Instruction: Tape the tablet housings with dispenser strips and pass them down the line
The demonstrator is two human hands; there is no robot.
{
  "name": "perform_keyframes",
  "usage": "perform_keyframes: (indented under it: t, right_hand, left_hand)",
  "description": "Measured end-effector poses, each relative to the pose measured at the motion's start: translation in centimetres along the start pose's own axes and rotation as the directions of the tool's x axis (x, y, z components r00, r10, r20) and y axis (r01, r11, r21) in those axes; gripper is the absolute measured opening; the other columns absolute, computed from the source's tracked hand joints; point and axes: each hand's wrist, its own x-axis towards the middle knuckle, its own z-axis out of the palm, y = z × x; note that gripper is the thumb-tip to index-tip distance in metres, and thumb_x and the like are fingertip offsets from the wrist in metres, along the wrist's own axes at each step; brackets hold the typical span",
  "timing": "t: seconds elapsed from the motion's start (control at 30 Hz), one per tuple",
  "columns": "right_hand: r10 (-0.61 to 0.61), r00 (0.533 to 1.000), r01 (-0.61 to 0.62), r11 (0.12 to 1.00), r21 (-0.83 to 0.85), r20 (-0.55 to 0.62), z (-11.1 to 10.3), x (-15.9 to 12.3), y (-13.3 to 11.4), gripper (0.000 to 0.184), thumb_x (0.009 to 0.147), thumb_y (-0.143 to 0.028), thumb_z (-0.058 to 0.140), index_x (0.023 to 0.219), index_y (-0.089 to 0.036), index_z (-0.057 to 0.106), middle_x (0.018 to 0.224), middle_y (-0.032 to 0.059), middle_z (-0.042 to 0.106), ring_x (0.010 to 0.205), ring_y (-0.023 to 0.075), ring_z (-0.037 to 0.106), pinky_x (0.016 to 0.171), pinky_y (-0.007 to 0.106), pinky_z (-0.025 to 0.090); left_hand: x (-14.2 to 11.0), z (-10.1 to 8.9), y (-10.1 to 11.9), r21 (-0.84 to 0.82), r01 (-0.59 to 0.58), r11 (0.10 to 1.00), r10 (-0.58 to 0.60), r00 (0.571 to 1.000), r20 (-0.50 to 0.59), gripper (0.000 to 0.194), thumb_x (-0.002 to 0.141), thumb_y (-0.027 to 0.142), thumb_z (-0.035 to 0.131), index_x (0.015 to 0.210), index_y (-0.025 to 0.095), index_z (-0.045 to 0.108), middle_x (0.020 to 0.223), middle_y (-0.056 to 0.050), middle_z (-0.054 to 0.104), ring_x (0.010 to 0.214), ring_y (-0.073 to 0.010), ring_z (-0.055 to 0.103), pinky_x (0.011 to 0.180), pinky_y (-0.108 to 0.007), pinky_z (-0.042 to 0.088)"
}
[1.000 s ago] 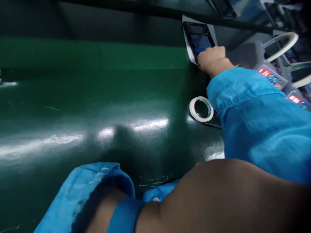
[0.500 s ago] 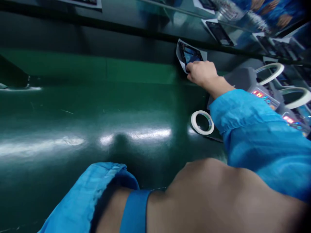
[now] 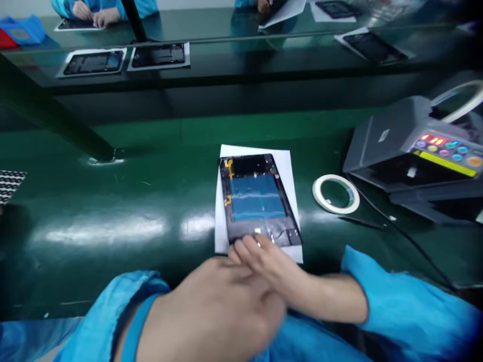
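Note:
An opened tablet point(image 3: 258, 196) with a blue panel inside and orange flex strips lies on a white paper sheet point(image 3: 221, 234) on the green bench in front of me. My right hand point(image 3: 262, 259) has curled fingers at the tablet's near edge, gripping it there with the paper beneath. My left hand point(image 3: 215, 311), blurred and close to the camera, overlaps the right hand from the near left. Its fingers are smeared and partly hidden, so their hold does not show. A blue band circles the left wrist.
Right of the tablet lie a cream tape roll point(image 3: 335, 194) and thin dark tweezers-like tool point(image 3: 363, 222). Beyond stands a grey tape dispenser point(image 3: 407, 146) with a trailing cable. A green post point(image 3: 94, 141) rises at left. More tablets point(image 3: 160, 55) and a co-worker's hands point(image 3: 96, 15) are across.
My right hand has brought the tablet and paper from the far ledge down to the bench before me. My left hand has shifted left, and the view has turned.

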Motion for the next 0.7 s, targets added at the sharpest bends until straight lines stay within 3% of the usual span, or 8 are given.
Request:
perform_keyframes:
  t: [0.07, 0.17, 0.27, 0.33, 0.4, 0.53, 0.7]
  right_hand:
    - [-0.011, 0.998, 0.020, 0.989, 0.143, -0.061, 0.4, -2.2, -0.1, 0.009, 0.087, -0.018, 0.050, 0.081, -0.018, 0.057, 0.071, 0.0039, 0.054, 0.066, 0.0189, 0.048, 0.061, 0.033, 0.035]
    - [0.158, 0.984, -0.139, 0.969, 0.202, -0.082, 1.3, -3.5, 4.1, 0.018, 0.092, -0.030, 0.049, 0.094, -0.017, 0.061, 0.084, 0.0056, 0.061, 0.077, 0.0192, 0.053, 0.063, 0.031, 0.037]
    - [0.384, 0.917, -0.367, 0.918, 0.149, -0.108, 2.8, -2.8, 9.3, 0.031, 0.093, -0.034, 0.049, 0.114, -0.012, 0.058, 0.112, 0.0126, 0.062, 0.096, 0.0243, 0.055, 0.074, 0.034, 0.042]
    - [0.415, 0.907, -0.394, 0.896, 0.202, -0.071, 4.1, -1.9, 11.3, 0.038, 0.093, -0.036, 0.048, 0.123, -0.013, 0.054, 0.124, 0.0128, 0.058, 0.107, 0.0257, 0.053, 0.084, 0.037, 0.043]
    - [0.405, 0.913, -0.382, 0.888, 0.257, -0.042, 5.3, -1.3, 11.9, 0.038, 0.094, -0.035, 0.046, 0.126, -0.015, 0.053, 0.128, 0.0107, 0.057, 0.112, 0.0262, 0.051, 0.089, 0.039, 0.042]
    - [0.413, 0.909, -0.373, 0.866, 0.333, -0.056, 6.5, -1.4, 11.4, 0.036, 0.092, -0.026, 0.043, 0.123, -0.016, 0.056, 0.126, 0.0099, 0.058, 0.113, 0.0263, 0.050, 0.091, 0.040, 0.042]
    - [0.415, 0.909, -0.372, 0.848, 0.377, -0.037, 6.0, -2.3, 11.3, 0.038, 0.085, -0.018, 0.043, 0.120, -0.016, 0.058, 0.121, 0.0108, 0.060, 0.110, 0.0261, 0.052, 0.090, 0.040, 0.043]
  left_hand:
    - [-1.5, 1.5, -0.9, 0.094, 0.084, 0.992, -0.082, 0.996, -0.023, 0.021, 0.094, 0.025, 0.044, 0.080, 0.021, 0.059, 0.073, -0.003, 0.061, 0.062, -0.0177, 0.056, 0.055, -0.035, 0.049]
    - [-3.5, 4.5, -2.0, 0.243, 0.261, 0.934, -0.245, 0.965, -0.095, 0.016, 0.091, 0.032, 0.055, 0.090, 0.016, 0.060, 0.085, -0.006, 0.064, 0.074, -0.0223, 0.060, 0.060, -0.037, 0.052]
    - [-4.9, 6.8, -2.0, 0.320, 0.307, 0.896, -0.288, 0.952, -0.107, 0.047, 0.081, 0.052, 0.066, 0.106, 0.012, 0.060, 0.103, -0.013, 0.065, 0.092, -0.0302, 0.062, 0.072, -0.044, 0.054]
    - [-5.5, 7.5, -1.6, 0.336, 0.286, 0.897, -0.266, 0.958, -0.105, 0.070, 0.075, 0.068, 0.063, 0.114, 0.011, 0.058, 0.112, -0.017, 0.063, 0.101, -0.0340, 0.060, 0.080, -0.047, 0.053]
    - [-6.2, 7.8, -1.1, 0.351, 0.249, 0.903, -0.229, 0.968, -0.098, 0.078, 0.074, 0.075, 0.056, 0.119, 0.011, 0.057, 0.121, -0.018, 0.060, 0.110, -0.0354, 0.057, 0.085, -0.048, 0.052]
    - [-7.2, 8.3, -0.7, 0.384, 0.243, 0.891, -0.205, 0.969, -0.137, 0.055, 0.088, 0.056, 0.054, 0.120, 0.011, 0.056, 0.127, -0.017, 0.058, 0.117, -0.0314, 0.054, 0.092, -0.046, 0.051]
    - [-7.9, 9.0, -0.7, 0.400, 0.275, 0.875, -0.217, 0.959, -0.185, 0.043, 0.094, 0.046, 0.048, 0.120, 0.012, 0.057, 0.127, -0.017, 0.058, 0.117, -0.0280, 0.056, 0.094, -0.043, 0.052]
